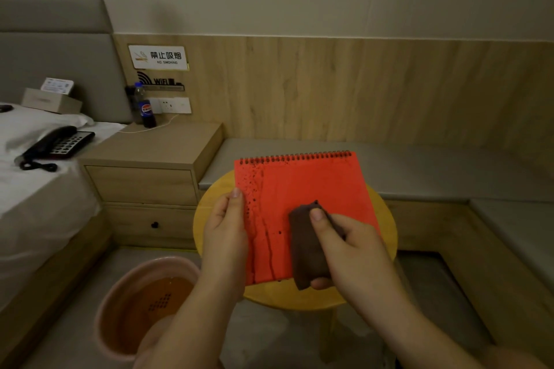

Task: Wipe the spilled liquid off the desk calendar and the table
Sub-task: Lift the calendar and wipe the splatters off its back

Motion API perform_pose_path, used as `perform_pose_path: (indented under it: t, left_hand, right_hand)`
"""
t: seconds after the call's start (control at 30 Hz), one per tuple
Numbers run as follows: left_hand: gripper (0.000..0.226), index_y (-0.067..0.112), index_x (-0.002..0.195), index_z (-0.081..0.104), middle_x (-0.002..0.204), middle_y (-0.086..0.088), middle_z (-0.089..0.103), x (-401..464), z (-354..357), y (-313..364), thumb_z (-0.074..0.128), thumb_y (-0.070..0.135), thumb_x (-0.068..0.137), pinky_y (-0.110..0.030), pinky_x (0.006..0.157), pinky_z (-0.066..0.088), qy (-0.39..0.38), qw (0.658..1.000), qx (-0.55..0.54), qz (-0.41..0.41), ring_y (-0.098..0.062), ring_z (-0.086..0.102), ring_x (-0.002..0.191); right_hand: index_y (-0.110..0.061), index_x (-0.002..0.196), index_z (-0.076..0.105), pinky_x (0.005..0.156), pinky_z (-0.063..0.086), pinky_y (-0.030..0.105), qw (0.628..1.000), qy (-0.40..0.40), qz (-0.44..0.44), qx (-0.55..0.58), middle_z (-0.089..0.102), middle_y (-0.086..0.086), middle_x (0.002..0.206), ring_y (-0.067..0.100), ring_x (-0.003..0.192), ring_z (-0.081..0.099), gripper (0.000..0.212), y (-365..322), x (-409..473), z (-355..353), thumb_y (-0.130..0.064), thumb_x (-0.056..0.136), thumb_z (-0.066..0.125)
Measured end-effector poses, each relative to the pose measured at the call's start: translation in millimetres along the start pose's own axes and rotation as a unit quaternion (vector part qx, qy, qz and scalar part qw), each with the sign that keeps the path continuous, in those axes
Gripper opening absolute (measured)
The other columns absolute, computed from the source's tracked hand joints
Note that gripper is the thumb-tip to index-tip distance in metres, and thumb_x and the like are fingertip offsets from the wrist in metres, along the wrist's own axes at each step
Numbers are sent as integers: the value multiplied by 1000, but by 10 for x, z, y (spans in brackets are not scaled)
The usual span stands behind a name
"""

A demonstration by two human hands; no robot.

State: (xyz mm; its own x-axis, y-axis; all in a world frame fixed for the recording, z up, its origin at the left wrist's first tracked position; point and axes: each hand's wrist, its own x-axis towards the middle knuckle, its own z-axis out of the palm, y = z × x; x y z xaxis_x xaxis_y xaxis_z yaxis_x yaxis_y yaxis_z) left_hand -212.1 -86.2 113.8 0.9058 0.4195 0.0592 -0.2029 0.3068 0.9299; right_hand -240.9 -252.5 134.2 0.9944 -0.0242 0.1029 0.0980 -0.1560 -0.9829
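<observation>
1. Right hand [347, 246] grips a folded dark brown cloth [307, 246], thumb on top, fingers curled under its lower end, and presses it on the lower right part of the red desk calendar [302, 198]. Left hand [226, 234] holds the calendar's left edge, thumb on the front face, fingers wrapped behind.
2. Bed [36, 189] at left: white sheet, grey padded headboard. A black corded telephone [55, 144] and a beige tissue box [51, 100] lie on it.
3. Bench seat [419, 168] behind the table: grey cushion, light wood panelling above.
4. Nightstand [156, 165]: light wood grain, boxy, two drawers, just left of the table.
5. Round table [386, 234]: yellow smooth top, mostly covered by the calendar and hands.
6. Calendar: flat, glossy red rectangle, black spiral binding along the far edge, held tilted above the table. Dark droplets speckle its left strip and dark runs trail down to the near edge.
7. Pink round basin [108, 302] on the floor at lower left, holding brownish liquid.
8. Cloth: soft, matte, bunched into an elongated wad that overhangs the calendar's near edge.
9. Cola bottle [145, 108]: clear plastic, blue label, dark liquid in its lower part, upright at the nightstand's back.
10. Wall signs above it: a no-smoking plate [159, 57] and a WIFI plaque [162, 82].
</observation>
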Motion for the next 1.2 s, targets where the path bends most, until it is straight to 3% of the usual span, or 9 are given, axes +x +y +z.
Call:
perform_pose_path:
  t: [0.13,0.27,0.37,0.5,0.73,0.8,0.93,1.07,1.2]
  left_hand:
    - [36,33,87,80,89,-3,81,-22,41,2,51,36,107,-33,71,58,-6,1000,-10,-1,-19,73,81]
    - [29,19,98,75,94,-14,76,-42,50,-1,51,32,108,-38,79,53,-22,999,-27,-6,-25,67,86]
    - [28,21,97,76,92,-13,76,-42,39,-5,51,30,107,-31,68,57,-31,998,-47,-8,-24,68,80]
    - [31,24,94,79,93,-11,79,-38,14,-2,52,32,107,-30,65,60,-31,998,-55,-21,-21,73,80]
    - [34,28,91,81,98,-11,80,-30,-9,23,52,33,107,-42,86,55,-2,999,-42,-31,-24,73,90]
    - [30,25,94,79,100,-11,81,-18,-34,24,53,35,106,-39,83,57,6,999,-30,-32,-22,73,89]
    - [33,33,88,80,84,2,80,10,-94,7,52,39,106,-25,56,58,3,999,-17,-35,-9,73,70]
    - [37,40,84,81,81,10,80,11,-131,11,52,37,106,-21,56,57,4,1000,-16,-25,-3,72,69]
    - [33,36,86,81,85,7,81,21,-181,19,54,39,105,-26,62,57,19,999,-5,-26,-10,73,77]
  right_hand:
    - [-25,92,75,42,60,39,999,-35,12,-9,72,9,75,21,57,75,57,-15,-64,208,-74,74,54]
    - [-24,89,74,41,59,36,998,-64,-1,-22,69,-5,65,15,53,73,45,-31,-119,354,-65,85,57]
    - [-27,88,74,41,59,34,997,-76,-10,-28,68,-12,65,14,55,74,31,-33,-140,400,-54,95,60]
    - [-26,89,74,42,60,36,997,-73,-13,-35,68,-9,67,16,56,74,33,-35,-149,414,-55,95,59]
    - [-25,92,77,41,60,41,999,-29,-1,-25,74,2,76,17,58,75,33,31,-131,273,-54,93,61]
    - [-25,93,77,42,61,44,1000,-11,7,-27,75,5,78,19,58,76,32,52,-119,169,-53,95,62]
    - [-31,90,79,44,61,45,999,29,15,-28,76,9,78,22,62,76,27,72,-68,-118,-50,93,60]
    - [-43,80,80,43,60,39,997,68,18,-14,77,-3,72,18,63,77,26,60,-25,-448,-41,98,61]
    - [-40,81,80,45,61,40,995,99,20,-21,77,-3,72,19,62,77,25,72,13,-733,-41,98,61]
